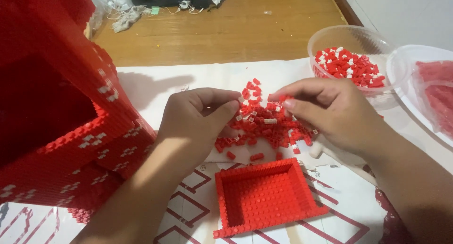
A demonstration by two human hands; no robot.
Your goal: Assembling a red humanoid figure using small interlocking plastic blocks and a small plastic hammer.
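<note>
Hands over a scatter of small bricks, seen from the head camera. Left hand hovers above the near-left edge of the brick pile, fingers curled inward and thumb pressed toward the forefinger; the grip is nearly closed, and a pale speck shows at the fingertips, though whether it is a held brick cannot be told. Right hand reaches in from the right, its thumb and forefinger pinched together on a small red brick just above the pile; the other fingers are folded loosely beneath. The two grips face each other, close but apart.

The pile, red bricks with a few white ones, lies on a printed paper sheet spread over the wooden floor. Just below the pile sits a red tray, an open rectangular box of bricks with low walls, its studded base showing. A large red build with white flecks fills the left side, beside the left forearm. At upper right a clear bowl holds more red and white bricks, and touching or just beside it stands a second clear tub with a bag of red bricks inside.
</note>
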